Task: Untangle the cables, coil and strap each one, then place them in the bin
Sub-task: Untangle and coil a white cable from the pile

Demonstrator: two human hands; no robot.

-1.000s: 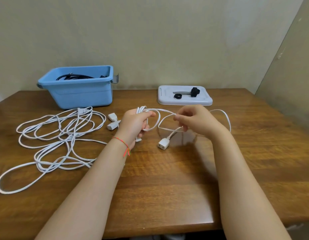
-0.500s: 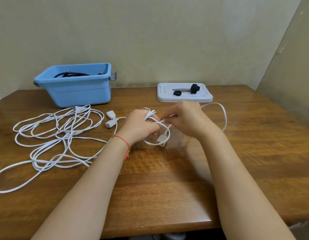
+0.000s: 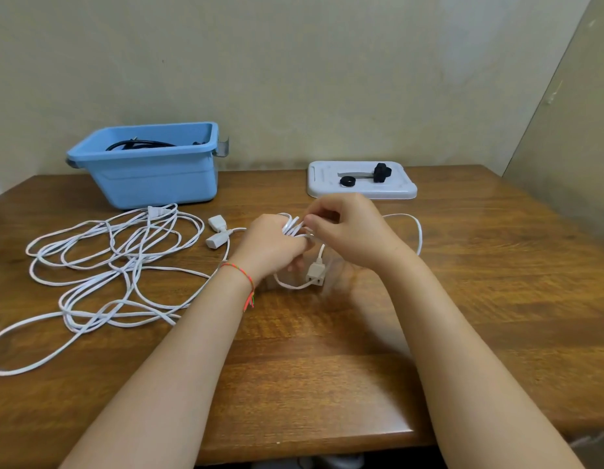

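Observation:
A long white cable (image 3: 124,262) lies in loose tangled loops on the left of the wooden table (image 3: 463,299). My left hand (image 3: 270,245) grips a small coil of that cable, with several turns (image 3: 293,229) showing above its fingers. A white socket end (image 3: 315,274) hangs below the coil. My right hand (image 3: 348,228) pinches the cable just beside the coil; a loop (image 3: 417,231) trails off behind it. The blue bin (image 3: 148,167) at the back left holds a black cable (image 3: 138,144).
A white tray (image 3: 361,189) at the back centre carries black straps (image 3: 380,172) and a small black roll (image 3: 348,181). Two white socket ends (image 3: 216,231) lie left of my left hand. The wall runs close behind the table.
My hands have come together from apart. The cable that my right hand held out has been laid onto the coil in my left hand, and the socket end now hangs below it.

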